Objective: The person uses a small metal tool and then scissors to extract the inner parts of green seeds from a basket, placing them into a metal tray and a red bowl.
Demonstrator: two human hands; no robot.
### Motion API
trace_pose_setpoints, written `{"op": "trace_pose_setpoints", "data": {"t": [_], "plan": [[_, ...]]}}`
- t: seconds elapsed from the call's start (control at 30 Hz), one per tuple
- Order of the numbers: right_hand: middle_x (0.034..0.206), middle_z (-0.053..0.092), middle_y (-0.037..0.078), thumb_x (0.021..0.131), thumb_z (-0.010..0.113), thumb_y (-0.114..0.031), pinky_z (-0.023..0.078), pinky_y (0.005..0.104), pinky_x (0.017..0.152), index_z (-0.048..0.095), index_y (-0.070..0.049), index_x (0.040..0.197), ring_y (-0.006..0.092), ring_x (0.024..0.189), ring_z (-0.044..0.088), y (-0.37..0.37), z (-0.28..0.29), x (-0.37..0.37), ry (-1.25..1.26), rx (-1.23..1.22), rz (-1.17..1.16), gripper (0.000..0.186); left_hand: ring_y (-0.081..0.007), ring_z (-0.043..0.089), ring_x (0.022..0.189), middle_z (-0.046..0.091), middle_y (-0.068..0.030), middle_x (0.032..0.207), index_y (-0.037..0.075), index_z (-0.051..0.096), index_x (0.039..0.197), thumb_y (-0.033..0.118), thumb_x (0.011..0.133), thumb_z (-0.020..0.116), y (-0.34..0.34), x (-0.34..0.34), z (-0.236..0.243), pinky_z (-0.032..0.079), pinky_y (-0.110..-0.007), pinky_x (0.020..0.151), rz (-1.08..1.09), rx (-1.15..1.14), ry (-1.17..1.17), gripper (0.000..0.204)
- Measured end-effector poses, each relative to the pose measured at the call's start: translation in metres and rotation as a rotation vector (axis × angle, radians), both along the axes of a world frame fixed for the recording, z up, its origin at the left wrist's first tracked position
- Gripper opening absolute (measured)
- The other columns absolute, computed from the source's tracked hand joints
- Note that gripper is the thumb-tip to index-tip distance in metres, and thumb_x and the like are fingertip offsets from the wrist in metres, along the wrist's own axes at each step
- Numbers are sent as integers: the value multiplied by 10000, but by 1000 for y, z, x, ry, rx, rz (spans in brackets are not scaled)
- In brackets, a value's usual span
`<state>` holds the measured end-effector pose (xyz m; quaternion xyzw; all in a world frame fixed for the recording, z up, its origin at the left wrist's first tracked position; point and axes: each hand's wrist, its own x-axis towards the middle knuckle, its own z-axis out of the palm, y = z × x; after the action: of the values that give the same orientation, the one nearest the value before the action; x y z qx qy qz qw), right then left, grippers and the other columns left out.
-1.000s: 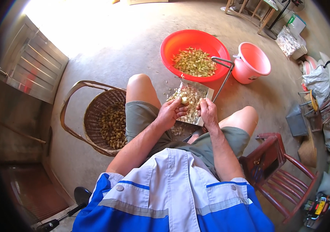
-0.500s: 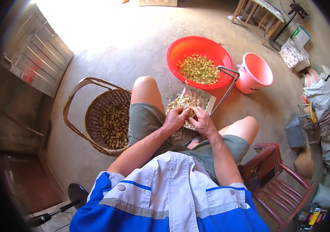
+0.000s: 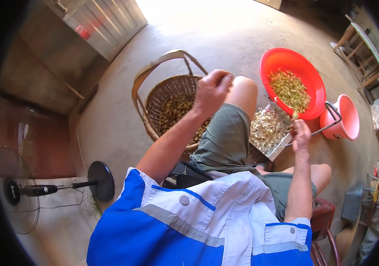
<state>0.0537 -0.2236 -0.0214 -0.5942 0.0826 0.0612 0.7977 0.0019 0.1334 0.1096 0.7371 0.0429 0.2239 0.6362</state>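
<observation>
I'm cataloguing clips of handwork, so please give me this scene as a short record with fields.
Left hand: fingers curled, raised by wicker basket; whether it holds anything is unclear
Right hand: small bulb at its fingertips; grip unclear
Basket contents: brownish bulbs
Red basin: yellow-green bulbs
Dustpan: pale peelings
Pink bucket: beside the basin

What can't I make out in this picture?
All in the head view:
Whether the left hand holds anything: its own curled fingers hide it.
The lower end of the pale-green piece in the right hand: covered by that hand.
The basket's right side: behind the left arm and shorts.
The red chair: partly behind the shirt, cut by the lower edge.
</observation>
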Motion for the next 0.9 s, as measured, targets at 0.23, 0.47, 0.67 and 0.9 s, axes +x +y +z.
{"op": "trace_pose_setpoints", "data": {"t": [0.23,0.47,0.67,0.9], "plan": [[762,637,50,870,638,-140,467,243,499,568,0,1092,110,581,595,32,-22,-38,82,-526,296,272,-256,672,747,689,-126,794,26,677,890,250,818,617,91,-38,-168,516,-352,694,295,266,446,243],[798,653,90,849,632,-118,514,281,556,610,37,1017,148,615,632,34,-54,-83,205,-850,768,230,-321,618,1013,658,-168,1055,64,693,982,208,742,621,93,-80,-242,494,-395,853,-331,620,1162,289],[782,644,77,868,615,-116,514,272,568,604,41,995,147,617,620,37,-43,-87,185,-920,724,202,-319,617,1036,654,-161,1087,35,699,983,105,696,663,98,-65,-259,508,-395,841,-425,709,1239,297],[786,659,110,858,593,-103,518,288,599,619,73,949,155,657,637,34,-44,-96,300,-956,714,200,-357,551,1104,569,-179,1209,44,592,1143,78,788,536,89,-48,-266,470,-430,905,-409,806,929,361]]}}
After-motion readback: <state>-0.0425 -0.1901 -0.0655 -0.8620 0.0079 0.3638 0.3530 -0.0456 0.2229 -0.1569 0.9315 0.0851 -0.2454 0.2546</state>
